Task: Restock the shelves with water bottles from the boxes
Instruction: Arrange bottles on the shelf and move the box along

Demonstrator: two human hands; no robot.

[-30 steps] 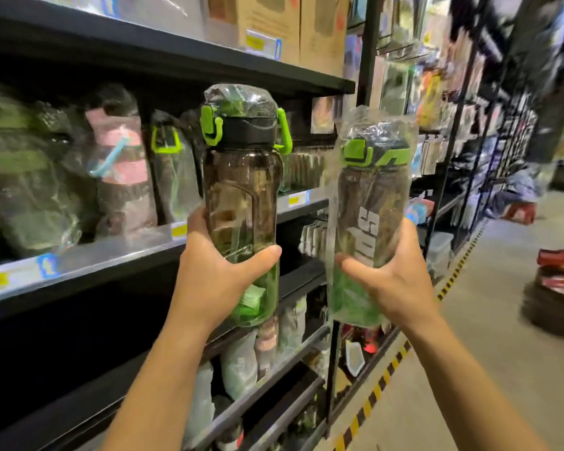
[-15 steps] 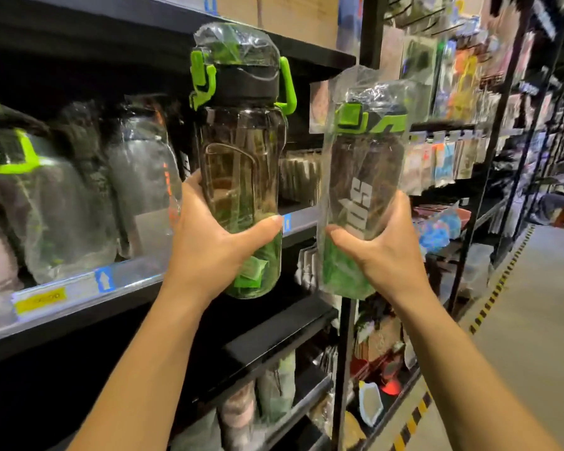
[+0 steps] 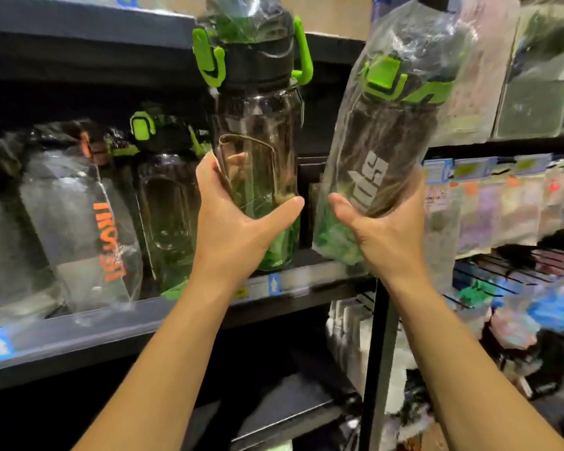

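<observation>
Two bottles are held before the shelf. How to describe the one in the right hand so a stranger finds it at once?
At the dark shelf, two hands hold bottles up. The right hand grips the tilted bottle in a loose clear bag. Unlike the upright bottle in the left hand, it bears big white letters on its side.

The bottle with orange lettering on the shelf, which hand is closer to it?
Left. The left hand, gripping a plain bottle, is to the right of the orange-lettered bottle; the right hand, gripping a white-lettered bottle, is farther right.
</observation>
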